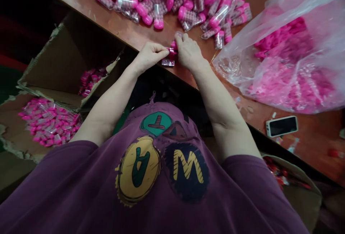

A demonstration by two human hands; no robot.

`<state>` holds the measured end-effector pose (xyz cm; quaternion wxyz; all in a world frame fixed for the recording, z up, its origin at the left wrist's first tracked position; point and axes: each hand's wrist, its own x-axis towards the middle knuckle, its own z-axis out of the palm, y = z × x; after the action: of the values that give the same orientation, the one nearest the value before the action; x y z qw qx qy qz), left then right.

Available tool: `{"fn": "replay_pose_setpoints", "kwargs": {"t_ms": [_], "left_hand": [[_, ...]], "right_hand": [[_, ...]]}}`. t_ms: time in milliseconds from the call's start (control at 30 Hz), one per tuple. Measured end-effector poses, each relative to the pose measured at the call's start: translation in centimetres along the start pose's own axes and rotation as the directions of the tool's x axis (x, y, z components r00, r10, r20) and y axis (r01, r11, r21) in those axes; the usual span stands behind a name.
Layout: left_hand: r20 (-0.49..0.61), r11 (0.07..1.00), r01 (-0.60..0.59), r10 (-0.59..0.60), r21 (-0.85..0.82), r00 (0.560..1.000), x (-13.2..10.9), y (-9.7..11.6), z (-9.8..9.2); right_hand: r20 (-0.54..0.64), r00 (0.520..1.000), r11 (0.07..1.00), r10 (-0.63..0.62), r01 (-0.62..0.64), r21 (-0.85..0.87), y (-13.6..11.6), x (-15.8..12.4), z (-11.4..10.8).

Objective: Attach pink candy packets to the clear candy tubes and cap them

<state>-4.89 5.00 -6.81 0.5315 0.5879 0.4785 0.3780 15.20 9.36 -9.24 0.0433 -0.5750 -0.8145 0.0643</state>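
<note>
My left hand is closed, thumb and forefinger pinching the edge of a small pink-and-clear plastic piece near the table's front edge. Just to its right, my right hand curls around a small clear bottle with pink parts, mostly hidden by the fingers. The two hands almost meet, and I cannot tell how the piece and the bottle join. Beyond them lies a heap of clear bottles with pink caps and pink beads inside.
On the right of the brown table lie a clear plastic bag of pink pieces and a phone. Below the table's edge at left, cardboard boxes hold many small pink-and-clear items. Another open box stands at lower right.
</note>
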Motion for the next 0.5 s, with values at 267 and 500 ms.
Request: {"fn": "replay_pose_setpoints", "kwargs": {"t_ms": [267,500], "left_hand": [[0.011,0.998,-0.035,0.036,-0.045,0.999,-0.4,-0.5,-0.3],[-0.001,0.998,-0.034,0.034,-0.051,0.999,-0.7,-0.4,-0.1]], "right_hand": [[-0.007,0.999,0.998,0.034,-0.034,-0.053,-1.0,-2.0,-0.6],[0.008,0.999,0.999,-0.05,0.05,-0.003,-0.8,-1.9,-0.9]]}}
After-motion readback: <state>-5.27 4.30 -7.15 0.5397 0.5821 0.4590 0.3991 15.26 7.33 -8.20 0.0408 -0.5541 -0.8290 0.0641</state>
